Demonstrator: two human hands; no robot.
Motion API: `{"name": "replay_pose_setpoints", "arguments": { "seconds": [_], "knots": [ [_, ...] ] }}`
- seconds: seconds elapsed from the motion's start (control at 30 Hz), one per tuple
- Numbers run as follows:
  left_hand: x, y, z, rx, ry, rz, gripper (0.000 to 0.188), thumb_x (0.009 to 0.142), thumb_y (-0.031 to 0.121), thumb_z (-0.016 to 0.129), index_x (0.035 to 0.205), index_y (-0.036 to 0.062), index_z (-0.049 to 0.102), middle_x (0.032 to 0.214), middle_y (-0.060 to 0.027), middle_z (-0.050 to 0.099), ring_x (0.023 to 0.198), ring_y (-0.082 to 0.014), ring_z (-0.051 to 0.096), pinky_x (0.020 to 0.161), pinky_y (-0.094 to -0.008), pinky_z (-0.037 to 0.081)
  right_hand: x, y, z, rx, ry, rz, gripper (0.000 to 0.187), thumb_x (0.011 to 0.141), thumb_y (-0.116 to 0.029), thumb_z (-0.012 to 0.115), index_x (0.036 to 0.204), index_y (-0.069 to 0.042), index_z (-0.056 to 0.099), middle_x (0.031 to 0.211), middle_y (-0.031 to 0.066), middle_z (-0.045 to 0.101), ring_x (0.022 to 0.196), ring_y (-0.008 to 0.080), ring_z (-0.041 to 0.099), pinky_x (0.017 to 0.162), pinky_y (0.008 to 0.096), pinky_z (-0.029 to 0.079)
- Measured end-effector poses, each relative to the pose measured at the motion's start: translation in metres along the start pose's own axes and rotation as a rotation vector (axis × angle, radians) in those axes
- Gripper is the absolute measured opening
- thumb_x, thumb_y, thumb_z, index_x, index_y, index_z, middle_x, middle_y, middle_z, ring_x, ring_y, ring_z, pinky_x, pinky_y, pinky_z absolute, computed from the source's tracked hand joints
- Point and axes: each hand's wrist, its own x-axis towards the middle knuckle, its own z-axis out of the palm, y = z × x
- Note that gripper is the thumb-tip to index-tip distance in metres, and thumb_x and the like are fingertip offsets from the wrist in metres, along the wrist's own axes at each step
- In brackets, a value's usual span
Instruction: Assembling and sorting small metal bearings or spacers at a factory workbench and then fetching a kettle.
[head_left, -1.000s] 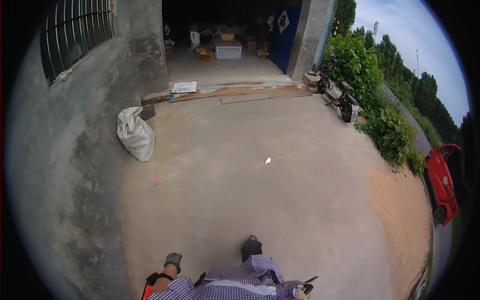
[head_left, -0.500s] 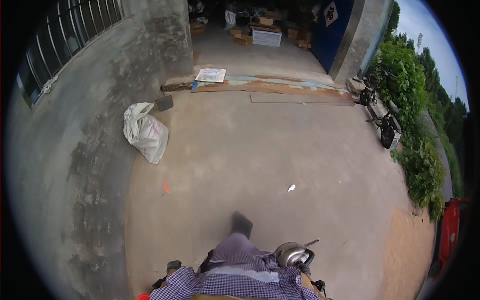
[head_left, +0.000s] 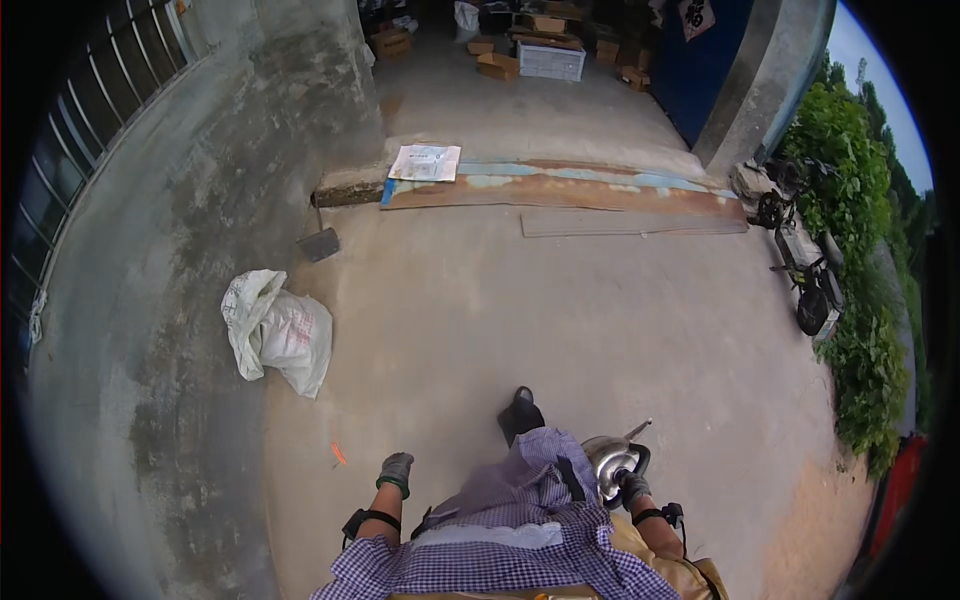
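Note:
A shiny metal kettle [head_left: 606,458] with a spout and a dark handle hangs at my right side. My right hand [head_left: 633,487], in a grey glove, is closed round the kettle's handle. My left hand [head_left: 396,468], also gloved in grey, is held out over the concrete floor, away from my body. Its fingers look curled together, and nothing shows in them. Dark bands sit on both forearms. A checked purple-and-white garment [head_left: 500,550] covers my front, and one dark shoe [head_left: 522,398] shows ahead of it.
A white woven sack [head_left: 280,335] slumps near the left wall, with a dustpan [head_left: 320,243] beyond it. Rusty metal sheeting [head_left: 560,190] crosses the doorway, a flat white sack [head_left: 424,162] on its left end. Boxes [head_left: 497,66] lie inside. A scooter [head_left: 805,270] stands at right.
I have moved forward: the woven sack and doorway sheeting sit lower in view. My left hand has swung forward into clear sight. The kettle stays at my right side, its handle grip now visible.

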Motion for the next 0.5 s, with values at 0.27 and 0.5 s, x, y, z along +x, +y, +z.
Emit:
{"name": "replay_pose_setpoints", "arguments": {
  "seconds": [0.27,0.5],
  "knots": [
    [0.161,0.132,-0.108,0.557,-0.194,0.017,0.022,0.071,0.017,0.064,0.092,0.0114,0.066,0.090,-0.0097,0.068,0.081,-0.0244,0.065,0.072,-0.0370,0.051,0.207,-0.216,0.096,-0.358,-0.314,-0.359,0.006,0.074,-0.013,0.062,0.080,-0.012,0.060,0.071,0.0058,0.056,0.070,0.0243,0.061,0.066,0.0445,0.050],
    [0.292,0.224,-0.164,0.271,-0.342,-0.343,0.018,0.069,0.020,0.066,0.086,0.0122,0.067,0.088,-0.0132,0.068,0.084,-0.0330,0.065,0.071,-0.0432,0.051,0.241,-0.482,0.205,-0.018,-0.081,0.011,0.017,0.074,-0.024,0.062,0.078,-0.008,0.063,0.069,0.0054,0.053,0.060,0.0196,0.046,0.055,0.0383,0.038]
  ]
}}
